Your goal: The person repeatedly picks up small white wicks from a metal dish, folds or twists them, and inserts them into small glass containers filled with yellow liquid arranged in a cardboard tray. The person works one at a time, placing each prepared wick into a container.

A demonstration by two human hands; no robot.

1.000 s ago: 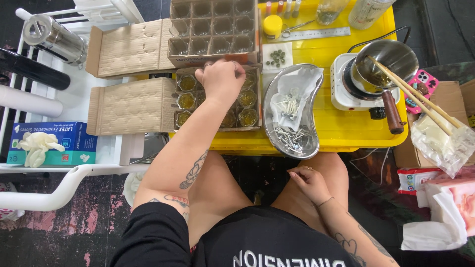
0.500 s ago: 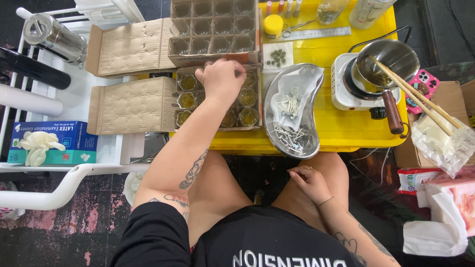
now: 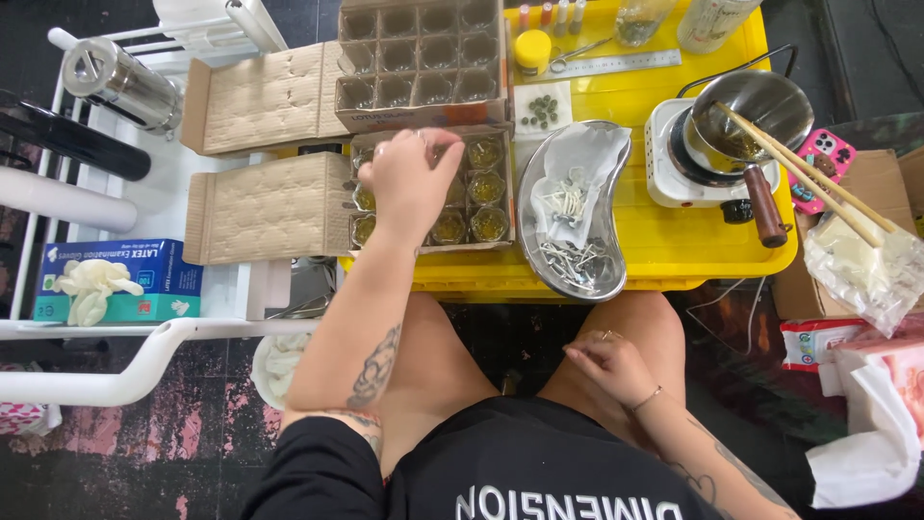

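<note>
My left hand (image 3: 409, 178) reaches into a divided cardboard box (image 3: 433, 247) on the yellow tray (image 3: 674, 246). The box holds small glass jars (image 3: 486, 188) with a yellowish filling. My fingers curl down over the jars in its left and middle cells, and whether they grip one is hidden. My right hand (image 3: 611, 366) rests on my right thigh below the tray, fingers loosely bent and holding nothing. Right of the box lies a metal kidney dish (image 3: 527, 226) with small white wicks on metal tabs.
A second divided box (image 3: 423, 58) of empty jars sits behind the first. At the right, a pot (image 3: 751, 111) with chopsticks (image 3: 808, 173) stands on a white hot plate (image 3: 669, 173). A glove box (image 3: 120, 284) and a steel flask (image 3: 115, 77) are on the white rack at left.
My left hand has shifted slightly left and toward me over the jar box. My right hand stays on my thigh.
</note>
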